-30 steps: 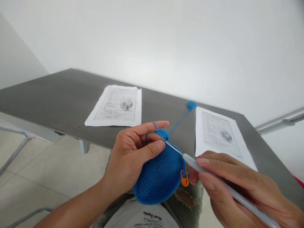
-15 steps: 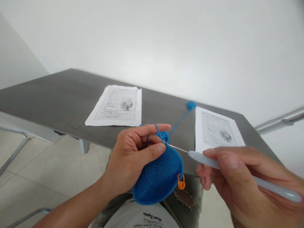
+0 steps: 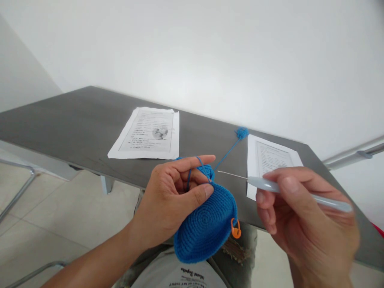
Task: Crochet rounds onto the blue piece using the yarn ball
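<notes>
My left hand (image 3: 177,192) pinches the upper edge of a round blue crochet piece (image 3: 207,224) between thumb and fingers. Blue yarn (image 3: 201,163) loops over its outstretched index finger. An orange stitch marker (image 3: 236,229) hangs from the piece's right edge. In my right hand (image 3: 306,212) is a crochet hook (image 3: 264,184) with a pale grey-blue handle, held like a pen. Its thin metal tip points left and stands apart from the crochet piece, just above its upper right edge.
A grey table (image 3: 90,120) runs along the white wall. On it lie a printed sheet (image 3: 144,134) at left and another printed sheet (image 3: 270,156) at right, partly behind my right hand. A small blue yarn bundle (image 3: 241,133) sits near the back edge. Metal chair tubing (image 3: 19,192) stands at left.
The hook tip has come out of the stitches and moved up and right, away from the crochet piece. The piece has shifted slightly right and down in my left hand.
</notes>
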A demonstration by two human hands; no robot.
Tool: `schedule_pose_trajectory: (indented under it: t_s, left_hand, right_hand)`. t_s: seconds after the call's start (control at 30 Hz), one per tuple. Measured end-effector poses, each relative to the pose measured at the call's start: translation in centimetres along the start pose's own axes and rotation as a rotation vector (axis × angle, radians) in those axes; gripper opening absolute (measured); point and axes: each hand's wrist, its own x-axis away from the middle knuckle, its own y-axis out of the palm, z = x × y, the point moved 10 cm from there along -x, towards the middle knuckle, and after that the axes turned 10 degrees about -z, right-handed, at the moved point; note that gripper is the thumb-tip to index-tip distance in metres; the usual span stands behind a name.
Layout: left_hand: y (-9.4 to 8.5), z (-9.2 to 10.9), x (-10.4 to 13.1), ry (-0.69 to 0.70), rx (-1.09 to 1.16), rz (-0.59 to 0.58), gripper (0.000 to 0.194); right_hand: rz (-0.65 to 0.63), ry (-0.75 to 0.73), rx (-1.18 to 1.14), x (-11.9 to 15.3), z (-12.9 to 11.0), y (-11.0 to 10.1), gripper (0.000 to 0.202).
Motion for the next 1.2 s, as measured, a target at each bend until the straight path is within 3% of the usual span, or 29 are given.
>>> schedule_pose_trajectory:
  t_s: [0.07, 0.2, 0.33, 0.53, 0.67, 0.97, 1.2]
  left_hand:
    - [0.1, -0.1, 0.0, -0.006, -0.003, 0.002, 0.056]
    - [0.3, -0.1, 0.1, -0.017, 0.011, -0.006, 0.072]
    - [0.3, -0.1, 0.2, -0.039, -0.02, 0.006, 0.095]
    - [0.4, -0.1, 0.1, -0.047, -0.007, 0.019, 0.11]
    - [0.4, 0.2, 0.2, -0.033, -0.052, 0.034, 0.11]
    - [0.5, 1.0, 0.6, 0.011, -0.256, 0.038, 0.089]
    - [0.6, 0.8, 0.5, 0.007, -0.258, 0.038, 0.09]
  right_hand:
    - [-0.019, -0.037, 0.068, 0.4, -0.7, -0.5, 0.006]
    - [-0.082, -0.1, 0.276, 1.2, -1.9, -1.3, 0.018]
    - [-0.139, -0.149, 0.375, 1.9, -2.8, -0.8, 0.022]
    - [0.085, -0.116, 0.402, 3.0, -3.3, -1.0, 0.01]
    - [0.071, -0.098, 0.43, 3.2, -3.4, -0.9, 0.011]
    - [0.02, -0.16, 0.538, 3.1, -3.2, -0.9, 0.016]
    - [-0.022, -0.166, 0.52, 2.9, -3.2, -1.1, 0.017]
